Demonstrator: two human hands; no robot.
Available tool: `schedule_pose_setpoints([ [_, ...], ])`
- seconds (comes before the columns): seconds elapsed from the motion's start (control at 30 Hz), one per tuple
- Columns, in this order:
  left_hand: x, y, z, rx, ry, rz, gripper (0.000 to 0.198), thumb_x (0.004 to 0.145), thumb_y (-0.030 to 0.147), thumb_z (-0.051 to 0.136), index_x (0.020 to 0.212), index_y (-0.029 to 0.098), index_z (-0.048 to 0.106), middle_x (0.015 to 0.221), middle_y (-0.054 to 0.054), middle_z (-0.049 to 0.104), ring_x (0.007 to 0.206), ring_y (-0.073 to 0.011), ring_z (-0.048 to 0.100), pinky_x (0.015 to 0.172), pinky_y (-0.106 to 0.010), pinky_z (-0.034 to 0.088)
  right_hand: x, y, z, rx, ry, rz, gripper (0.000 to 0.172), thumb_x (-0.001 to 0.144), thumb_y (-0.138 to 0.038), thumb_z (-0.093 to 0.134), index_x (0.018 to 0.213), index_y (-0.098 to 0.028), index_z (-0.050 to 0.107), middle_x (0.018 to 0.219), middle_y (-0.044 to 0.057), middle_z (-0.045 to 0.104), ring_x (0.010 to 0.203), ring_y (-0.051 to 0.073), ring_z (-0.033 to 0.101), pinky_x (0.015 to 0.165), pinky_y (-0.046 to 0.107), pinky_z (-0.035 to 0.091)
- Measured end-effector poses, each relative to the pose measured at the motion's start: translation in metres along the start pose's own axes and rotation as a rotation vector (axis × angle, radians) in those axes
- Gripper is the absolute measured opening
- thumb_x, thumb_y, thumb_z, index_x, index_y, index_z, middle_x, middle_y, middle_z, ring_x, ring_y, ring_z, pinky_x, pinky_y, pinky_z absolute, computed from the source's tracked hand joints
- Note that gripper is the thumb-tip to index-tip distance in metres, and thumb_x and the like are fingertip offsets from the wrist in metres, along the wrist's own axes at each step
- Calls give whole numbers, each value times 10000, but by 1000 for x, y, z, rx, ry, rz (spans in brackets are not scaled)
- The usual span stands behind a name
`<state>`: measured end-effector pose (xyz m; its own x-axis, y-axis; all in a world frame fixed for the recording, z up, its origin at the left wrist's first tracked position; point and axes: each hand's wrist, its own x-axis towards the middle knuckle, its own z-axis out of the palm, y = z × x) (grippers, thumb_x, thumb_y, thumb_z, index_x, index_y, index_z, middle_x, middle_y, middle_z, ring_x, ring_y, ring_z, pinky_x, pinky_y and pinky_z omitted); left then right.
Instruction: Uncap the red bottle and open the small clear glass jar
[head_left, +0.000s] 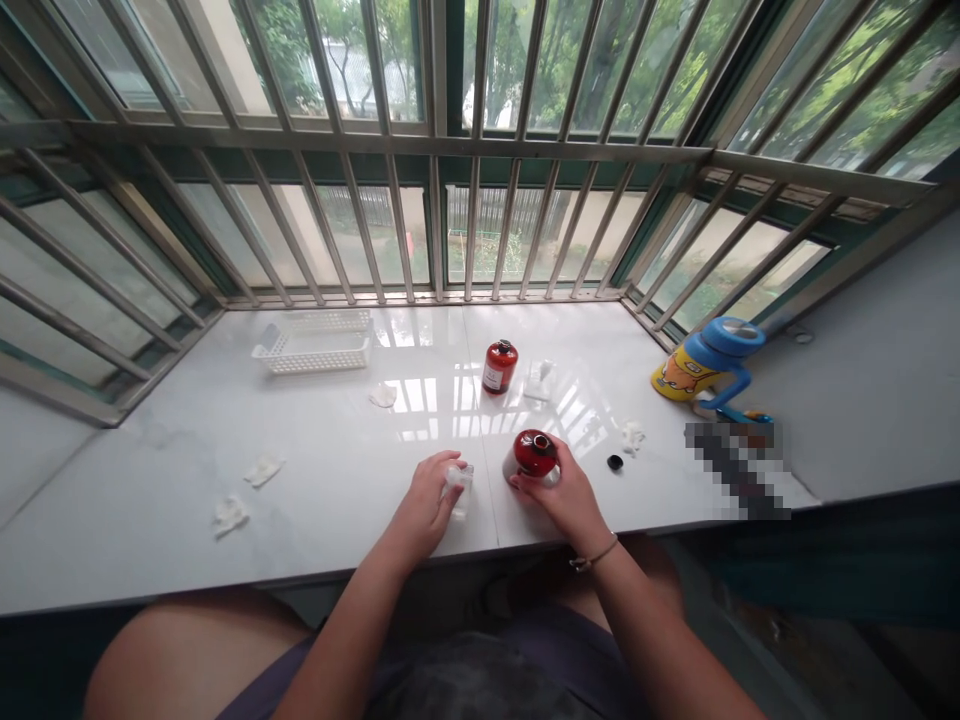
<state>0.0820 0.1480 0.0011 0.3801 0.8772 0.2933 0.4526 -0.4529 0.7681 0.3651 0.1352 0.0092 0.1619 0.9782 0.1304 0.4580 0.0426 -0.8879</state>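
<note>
- Far left: crumpled white tissues (262,470) on a white stone windowsill (150,480), below barred windows (360,150)
- Farther back against the bars: a white plastic basket (313,342)
- Left hand (424,505): fingers (436,472) closed around a small clear bottle (459,490), upright near the sill's front edge, just beside the right hand
- Behind the hands: a capped, white-labelled red bottle (500,366), standing upright
- Right hand (559,490): fingers (529,478) curled around a red bottle (534,455), long axis near upright, slightly tilted, dark mouth facing up, right hand the nearer to it; thin bracelet (592,553) at the wrist
- Beyond it: a clear plastic packet (538,380)
- Just right: a small black cap (615,462) near a white tissue scrap (632,436)
- Far right: a blue-and-yellow children's flask (709,358) beside a pixelated patch (739,470), contents unreadable
</note>
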Motion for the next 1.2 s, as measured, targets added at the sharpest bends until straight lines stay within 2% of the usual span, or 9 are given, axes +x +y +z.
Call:
schedule_pose_setpoints([
  [0.23, -1, 4, 2, -84, 53, -72, 314, 1095, 446, 530, 1275, 268, 715, 1437, -115, 666, 1386, -302, 597, 1211, -524, 486, -1, 2, 3, 14, 13, 21, 795, 764, -538, 909, 1435, -275, 574, 1382, 88, 701, 1243, 329, 681, 1116, 502, 517],
  [0.53, 1, 7, 5, -71, 119, -99, 289, 1071, 464, 576, 1204, 263, 734, 1399, -107, 710, 1347, -307, 635, 1200, -542, 501, -1, 4, 4, 23, 10, 22, 802, 766, -551, 908, 1439, -280, 566, 1390, 93, 698, 1259, 342, 676, 1121, 525, 518],
  [0.93, 0, 4, 8, -4, 119, -121, 356, 1075, 481, 569, 1326, 259, 691, 1503, -111, 674, 1440, -306, 599, 1255, -541, 467, 2, 9, 7, 38, -3, 0, 827, 758, -553, 918, 1450, -277, 558, 1381, 89, 699, 1255, 338, 676, 1145, 535, 506],
  [1.0, -1, 2, 8, 15, 91, -116, 385, 1089, 483, 533, 1365, 250, 664, 1525, -125, 655, 1486, -313, 560, 1278, -562, 436, 3, 9, 7, 34, -20, -8, 828, 776, -546, 908, 1470, -278, 547, 1397, 89, 688, 1272, 342, 667, 1156, 540, 501],
  [1.1, -4, -1, 6, 37, 16, -107, 439, 1110, 475, 473, 1470, 256, 598, 1629, -132, 561, 1595, -334, 426, 1324, -633, 335, 4, 9, 7, -14, -38, -57, 836, 821, -549, 881, 1516, -272, 509, 1459, 107, 638, 1348, 355, 621, 1191, 554, 479],
  [1.2, -6, 0, 3, 18, -30, -117, 481, 1119, 479, 445, 1549, 283, 535, 1699, -114, 477, 1639, -328, 343, 1346, -649, 272, -3, 10, 4, -99, 60, -176, 1041, 803, -588, 905, 1629, -248, 370, 1583, 169, 511, 1486, 386, 495, 1252, 597, 419],
])
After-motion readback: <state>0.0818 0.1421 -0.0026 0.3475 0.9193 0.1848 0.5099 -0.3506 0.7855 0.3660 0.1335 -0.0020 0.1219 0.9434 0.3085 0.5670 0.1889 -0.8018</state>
